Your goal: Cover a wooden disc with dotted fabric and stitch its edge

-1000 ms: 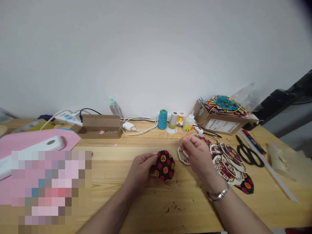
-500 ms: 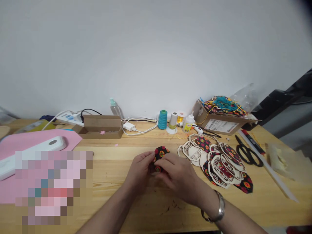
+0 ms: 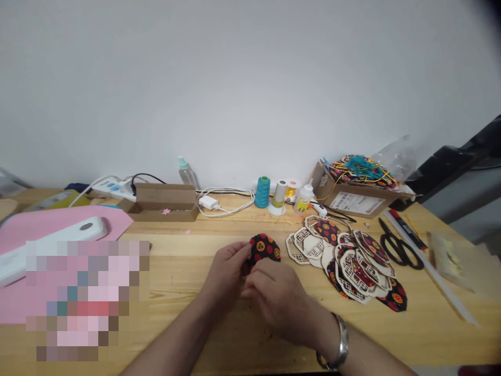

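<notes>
left hand [image 3: 227,271] and right hand [image 3: 277,297] both pinch a black flowered fabric piece [image 3: 265,247] at mid-table [image 3: 176,261], fingers closed on its near edge. the piece's far end points toward the wall. bare wood lies left; a pile of wooden cutouts [image 3: 344,256] sits just right.

Wooden table [image 3: 391,334] carried, at left, a pink sheet [image 3: 35,230] with a white device [image 3: 50,243] lying on it; power strip [image 3: 111,185] and open carton [image 3: 162,201] lay behind. Along the wall stood a spray bottle [image 3: 186,172], teal spool [image 3: 263,192], white spool [image 3: 279,196] and glue bottle [image 3: 304,198]; a charger [image 3: 208,202] lay between. At right: box [image 3: 358,201] heaped with scraps, overlapping wooden frames [image 3: 313,245], black scissors [image 3: 399,245], long ruler [image 3: 434,271].
</notes>
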`<state>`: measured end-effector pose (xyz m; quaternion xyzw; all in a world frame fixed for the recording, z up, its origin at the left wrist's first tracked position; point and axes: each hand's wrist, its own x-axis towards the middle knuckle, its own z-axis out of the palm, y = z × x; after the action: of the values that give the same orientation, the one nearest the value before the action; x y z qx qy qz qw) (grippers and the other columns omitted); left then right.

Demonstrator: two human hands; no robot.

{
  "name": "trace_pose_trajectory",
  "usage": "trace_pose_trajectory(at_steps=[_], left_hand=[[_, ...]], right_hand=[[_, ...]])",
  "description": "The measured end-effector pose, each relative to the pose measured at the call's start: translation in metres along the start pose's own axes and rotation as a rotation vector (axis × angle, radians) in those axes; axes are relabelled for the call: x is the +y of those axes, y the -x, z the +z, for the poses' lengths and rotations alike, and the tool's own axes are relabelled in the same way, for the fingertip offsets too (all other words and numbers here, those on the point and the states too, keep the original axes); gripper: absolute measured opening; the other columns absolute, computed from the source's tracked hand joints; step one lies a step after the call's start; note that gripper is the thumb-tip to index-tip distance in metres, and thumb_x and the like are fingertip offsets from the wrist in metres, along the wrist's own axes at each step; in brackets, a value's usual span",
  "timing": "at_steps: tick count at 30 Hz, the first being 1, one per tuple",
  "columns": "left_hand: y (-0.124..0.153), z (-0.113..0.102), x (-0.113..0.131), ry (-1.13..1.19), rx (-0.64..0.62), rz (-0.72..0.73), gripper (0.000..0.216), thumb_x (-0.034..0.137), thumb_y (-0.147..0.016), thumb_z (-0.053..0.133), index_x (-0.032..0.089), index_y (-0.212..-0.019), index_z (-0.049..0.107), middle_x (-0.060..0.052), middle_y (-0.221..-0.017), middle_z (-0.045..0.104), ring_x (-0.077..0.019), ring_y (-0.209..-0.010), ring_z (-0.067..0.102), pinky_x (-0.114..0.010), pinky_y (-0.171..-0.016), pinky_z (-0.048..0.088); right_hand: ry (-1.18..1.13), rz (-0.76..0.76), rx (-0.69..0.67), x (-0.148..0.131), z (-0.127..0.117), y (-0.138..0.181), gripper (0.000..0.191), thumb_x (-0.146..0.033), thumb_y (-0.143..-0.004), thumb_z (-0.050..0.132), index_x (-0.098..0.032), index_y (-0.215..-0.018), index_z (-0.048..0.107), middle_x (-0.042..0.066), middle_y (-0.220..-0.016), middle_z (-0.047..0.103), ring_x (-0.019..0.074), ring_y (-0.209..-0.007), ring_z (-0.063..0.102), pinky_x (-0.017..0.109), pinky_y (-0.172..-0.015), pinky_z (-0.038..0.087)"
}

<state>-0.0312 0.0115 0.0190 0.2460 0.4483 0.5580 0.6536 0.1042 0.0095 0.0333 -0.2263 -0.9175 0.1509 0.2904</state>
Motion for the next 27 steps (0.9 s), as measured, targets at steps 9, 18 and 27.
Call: trace_pose_trajectory(at_steps=[9, 18, 27], left_hand=[[-0.002, -0.001, 0.004, 0.092, 0.049, 0.042, 0.022, 0.028, -0.063, 0.073, 0.011, -0.075, 0.067, -0.006, -0.066, 0.071, -0.0191, -0.06, 0.066, -0.032, -0.059, 0.054], [0.004, 0.005, 0.006, 0.054, -0.025, 0.047, 0.027, 0.034, -0.065, 0.072, 0.011, -0.078, 0.066, -0.009, -0.071, 0.072, -0.0191, -0.061, 0.067, -0.034, -0.061, 0.055], [0.002, 0.001, 0.005, -0.203, -0.05, 0.082, 0.024, 0.024, -0.061, 0.077, 0.012, -0.079, 0.067, -0.005, -0.07, 0.073, -0.0178, -0.062, 0.067, -0.027, -0.058, 0.052]], right_hand=[[-0.09, -0.096, -0.191, -0.024, 0.019, 0.035, 0.021, -0.025, -0.084, 0.051, -0.02, -0.067, 0.061, -0.002, -0.064, 0.061, 0.0106, -0.055, 0.049, 0.023, -0.046, 0.03], [-1.003, 0.864, 0.259, 0.023, -0.009, 0.012, 0.034, -0.037, -0.074, 0.063, -0.018, -0.102, 0.061, 0.003, -0.086, 0.068, 0.0143, -0.066, 0.059, 0.022, -0.05, 0.041], [-0.968, 0.884, 0.45, 0.018, -0.013, 0.007, 0.018, -0.031, -0.066, 0.069, -0.015, -0.072, 0.065, -0.004, -0.052, 0.053, 0.0065, -0.043, 0.038, 0.02, -0.041, 0.03]])
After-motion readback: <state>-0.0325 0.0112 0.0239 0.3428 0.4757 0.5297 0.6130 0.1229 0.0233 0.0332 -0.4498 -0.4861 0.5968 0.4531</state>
